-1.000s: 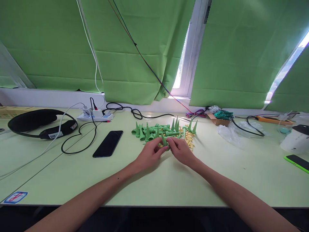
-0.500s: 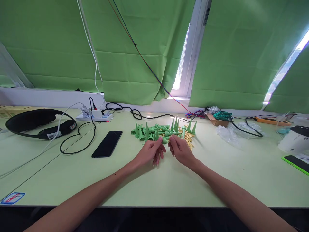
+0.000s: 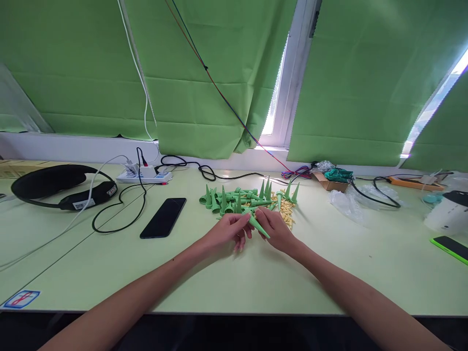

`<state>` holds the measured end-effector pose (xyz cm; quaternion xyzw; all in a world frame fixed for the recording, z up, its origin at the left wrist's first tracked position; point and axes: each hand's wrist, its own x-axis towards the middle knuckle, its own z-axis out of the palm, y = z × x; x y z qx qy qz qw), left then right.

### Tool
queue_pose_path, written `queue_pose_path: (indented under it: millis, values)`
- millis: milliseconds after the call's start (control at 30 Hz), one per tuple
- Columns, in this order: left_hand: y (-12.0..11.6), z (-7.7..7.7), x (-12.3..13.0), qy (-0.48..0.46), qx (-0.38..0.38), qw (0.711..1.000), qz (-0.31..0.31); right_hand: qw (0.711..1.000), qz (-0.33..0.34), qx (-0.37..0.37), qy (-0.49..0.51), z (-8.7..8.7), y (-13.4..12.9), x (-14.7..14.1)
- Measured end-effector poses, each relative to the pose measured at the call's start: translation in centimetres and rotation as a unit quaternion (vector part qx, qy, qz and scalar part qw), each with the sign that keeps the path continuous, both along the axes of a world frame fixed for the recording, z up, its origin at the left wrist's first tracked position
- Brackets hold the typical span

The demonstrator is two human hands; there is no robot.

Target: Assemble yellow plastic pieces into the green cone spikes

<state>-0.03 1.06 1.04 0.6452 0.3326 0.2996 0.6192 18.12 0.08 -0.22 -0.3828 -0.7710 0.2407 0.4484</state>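
A green cone (image 3: pixel 260 227) lies between my two hands, its tip pointing down to the right. My left hand (image 3: pixel 232 229) pinches its wide end with thumb and fingers. Closed fingers of my right hand (image 3: pixel 273 229) touch the cone's upper side; whether they hold anything else is hidden. Just beyond the hands is a pile of green cones (image 3: pixel 234 199), some upright and some lying down. Small tan pegs (image 3: pixel 287 212) are heaped at the pile's right side.
A black phone (image 3: pixel 163 218) lies left of the pile, with black headphones (image 3: pixel 87 196) and a white power strip (image 3: pixel 144 175) further left. On the right are a small cardboard box (image 3: pixel 331 182), plastic bags (image 3: pixel 345 204) and a green-edged phone (image 3: pixel 451 247).
The green cone between my hands has turned, so its long tip now points toward the lower right. My hands have stayed in nearly the same place.
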Motion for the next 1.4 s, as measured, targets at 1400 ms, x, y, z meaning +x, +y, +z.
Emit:
queue_pose_path:
  millis: [1400]
  values:
    - [-0.6,0.1,0.2,-0.031,0.11,0.989,0.097,0.992,-0.064,-0.009,0.106,0.0,0.1,-0.1]
